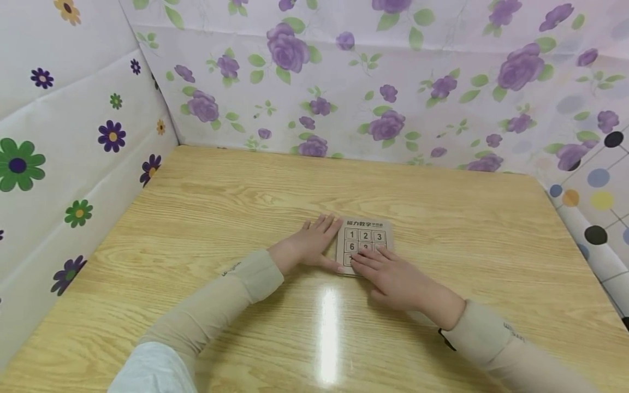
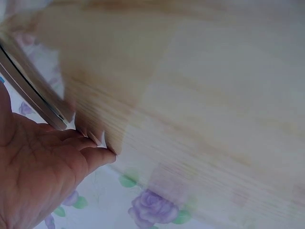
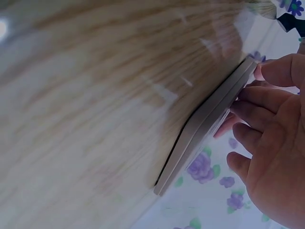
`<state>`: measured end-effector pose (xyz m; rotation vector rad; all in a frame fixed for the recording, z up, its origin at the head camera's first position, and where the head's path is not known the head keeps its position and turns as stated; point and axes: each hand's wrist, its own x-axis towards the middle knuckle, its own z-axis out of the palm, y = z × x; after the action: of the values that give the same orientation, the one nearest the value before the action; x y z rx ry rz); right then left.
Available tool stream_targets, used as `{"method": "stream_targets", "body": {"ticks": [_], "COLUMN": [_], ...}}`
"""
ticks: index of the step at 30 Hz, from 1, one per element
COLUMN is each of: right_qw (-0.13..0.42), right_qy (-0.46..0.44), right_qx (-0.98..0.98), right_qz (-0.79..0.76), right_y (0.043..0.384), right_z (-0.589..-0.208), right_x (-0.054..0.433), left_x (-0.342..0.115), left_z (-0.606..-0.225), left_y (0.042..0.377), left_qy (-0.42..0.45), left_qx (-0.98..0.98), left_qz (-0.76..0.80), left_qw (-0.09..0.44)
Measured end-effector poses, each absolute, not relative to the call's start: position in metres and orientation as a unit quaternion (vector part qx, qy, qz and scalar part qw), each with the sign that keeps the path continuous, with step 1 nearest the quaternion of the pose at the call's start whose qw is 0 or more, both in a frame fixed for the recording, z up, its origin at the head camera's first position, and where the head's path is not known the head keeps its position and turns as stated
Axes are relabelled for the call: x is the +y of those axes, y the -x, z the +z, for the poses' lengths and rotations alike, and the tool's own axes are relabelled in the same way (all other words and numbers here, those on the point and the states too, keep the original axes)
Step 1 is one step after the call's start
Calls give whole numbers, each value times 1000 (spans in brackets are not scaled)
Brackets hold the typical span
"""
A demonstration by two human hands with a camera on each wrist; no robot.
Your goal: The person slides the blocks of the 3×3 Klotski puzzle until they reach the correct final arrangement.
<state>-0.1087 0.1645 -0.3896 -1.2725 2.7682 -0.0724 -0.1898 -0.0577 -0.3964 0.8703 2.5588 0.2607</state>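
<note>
A flat grey number sliding puzzle lies on the wooden table, its top row showing 1, 2 and 3. Below that a 6 is visible, while the right fingers cover much of the lower tiles. My left hand rests at the puzzle's left side with fingers spread, the thumb by its lower left corner. From the lower right, my right hand reaches over the board, its extended fingertips on the number tiles. In the right wrist view the puzzle's edge appears side-on beside the fingers.
The wood-grain table extends around the puzzle and carries a bright light reflection in front. A purple-flowered sheet stands behind it. A daisy-patterned sheet borders the left, a dotted one the right.
</note>
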Motion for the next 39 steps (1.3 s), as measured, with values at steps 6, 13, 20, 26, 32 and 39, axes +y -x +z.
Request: {"method": "stream_targets", "body": {"ticks": [6, 13, 20, 26, 32, 39], "right_qw": [52, 64, 55, 57, 58, 62], "right_qy": [414, 391, 384, 385, 399, 406], "right_qx": [908, 917, 921, 920, 913, 910], "right_qz": [-28, -38, -41, -46, -53, -46], "right_y": [110, 106, 100, 99, 103, 106], "right_z": [-392, -391, -391, -393, -393, -393], "right_x": [167, 182, 199, 198, 186, 179], "left_x": [-58, -57, -57, -58, -58, -59], "left_z": [-399, -398, -399, -399, -400, -401], "left_y": [190, 191, 192, 191, 191, 192], "left_qy": [-312, -313, -310, -308, -311, -314], "left_qx": [922, 922, 922, 922, 922, 922], "left_qz": [92, 87, 90, 97, 89, 91], "left_qw": [208, 209, 214, 215, 214, 205]}}
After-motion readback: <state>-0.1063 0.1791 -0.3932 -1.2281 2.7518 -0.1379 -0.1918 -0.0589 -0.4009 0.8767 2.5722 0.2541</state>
